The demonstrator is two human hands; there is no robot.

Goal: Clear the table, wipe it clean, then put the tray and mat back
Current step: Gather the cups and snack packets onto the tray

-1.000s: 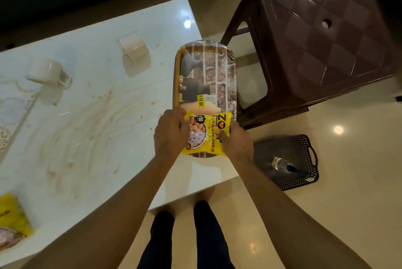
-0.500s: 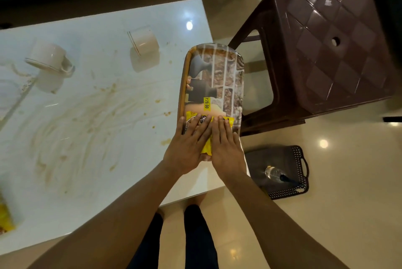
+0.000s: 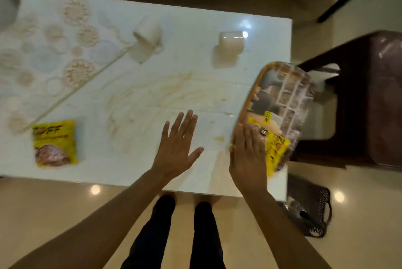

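Item, my left hand (image 3: pixel 177 149): fingers straight and spread, released, holding nothing, over the stained white bench (image 3: pixel 152 99). Item, my right hand (image 3: pixel 248 160): fingers straight and together, laid flat on the near end of the tray (image 3: pixel 280 103) and on the yellow packet (image 3: pixel 276 149) lying there; no grasp, only pressing. Tray: printed with a brick pattern, at the bench's right edge, directly under and ahead of my right fingers, its far end angled to the right and overhanging the edge. Second yellow packet (image 3: pixel 54 142): well to the left of my left fingers, flat on the bench. Lace mat (image 3: pixel 50 51): far-left part of the bench, well ahead of my left fingers, lying askew. Two white cups, both on their sides: one (image 3: pixel 148 35) at the mat's edge, one (image 3: pixel 230 42) ahead between my two hands. Brown smears across the bench just ahead of my left fingers. Brown stool (image 3: pixel 369 99) right of the tray; dark basket (image 3: pixel 311 207) on the floor, right of my right forearm.
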